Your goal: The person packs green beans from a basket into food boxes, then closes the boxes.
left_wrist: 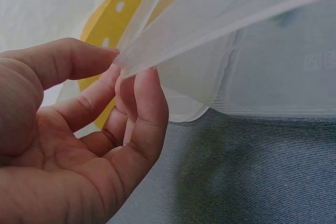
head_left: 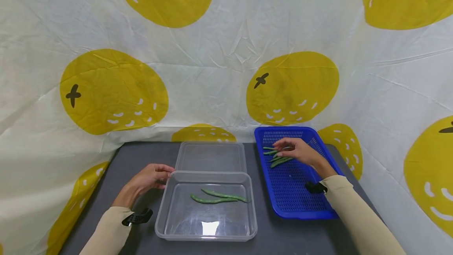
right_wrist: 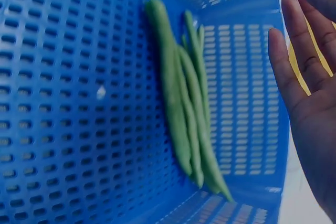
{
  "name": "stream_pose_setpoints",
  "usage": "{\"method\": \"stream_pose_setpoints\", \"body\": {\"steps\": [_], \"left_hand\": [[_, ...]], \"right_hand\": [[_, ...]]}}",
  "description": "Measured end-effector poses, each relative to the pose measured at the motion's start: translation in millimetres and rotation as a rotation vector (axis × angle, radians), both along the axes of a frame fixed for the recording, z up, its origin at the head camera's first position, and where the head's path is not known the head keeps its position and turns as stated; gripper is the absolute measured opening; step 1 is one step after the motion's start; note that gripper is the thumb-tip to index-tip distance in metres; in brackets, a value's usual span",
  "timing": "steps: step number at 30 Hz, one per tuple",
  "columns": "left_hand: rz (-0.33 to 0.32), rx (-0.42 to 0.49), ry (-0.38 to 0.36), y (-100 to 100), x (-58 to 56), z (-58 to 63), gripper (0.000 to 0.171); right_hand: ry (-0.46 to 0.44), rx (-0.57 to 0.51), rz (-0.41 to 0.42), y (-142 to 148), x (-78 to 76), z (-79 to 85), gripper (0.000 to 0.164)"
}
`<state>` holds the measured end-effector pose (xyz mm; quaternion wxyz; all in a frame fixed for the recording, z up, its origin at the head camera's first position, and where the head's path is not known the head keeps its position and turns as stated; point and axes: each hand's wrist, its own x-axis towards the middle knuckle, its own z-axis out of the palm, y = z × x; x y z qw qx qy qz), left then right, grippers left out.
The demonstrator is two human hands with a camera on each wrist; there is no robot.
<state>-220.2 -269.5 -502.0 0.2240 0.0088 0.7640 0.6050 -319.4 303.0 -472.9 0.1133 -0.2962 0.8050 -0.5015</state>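
My left hand (head_left: 150, 178) pinches the far left corner of a clear plastic container (head_left: 180, 221) between thumb and fingertips; the left wrist view shows the rim (left_wrist: 157, 51) between them. Inside the container lie two green beans (head_left: 212, 201), side by side. Over the far part of a blue perforated basket (head_left: 286, 196) hovers my right hand (head_left: 301, 152), fingers extended and holding nothing. Beneath it, several more green beans (right_wrist: 170, 82) lie bunched near the basket's end wall, partly hidden by the hand in the head view.
A clear flat lid (head_left: 212, 156) lies on the dark grey table (head_left: 141, 152) just behind the container. The basket stands to the container's right. A white cloth with yellow fruit prints (head_left: 209, 89) hangs behind the table and along its sides.
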Motion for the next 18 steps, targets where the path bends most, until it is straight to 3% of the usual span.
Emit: {"method": "stream_pose_setpoints", "body": {"steps": [5,11,18], "left_hand": [[0.011,-0.004,-0.001,1,0.3,-1.9,0.038],[0.025,-0.003,0.000,2,1.1,-5.7,0.038],[0.011,0.005,0.018,1,2.6,-7.1,0.039]], "right_hand": [[-0.029,0.014,-0.014,10,-2.6,-9.3,0.029],[-0.060,0.137,-0.075,20,-4.8,-19.6,0.032],[-0.117,0.220,-0.052,31,-5.9,-31.6,0.038]]}}
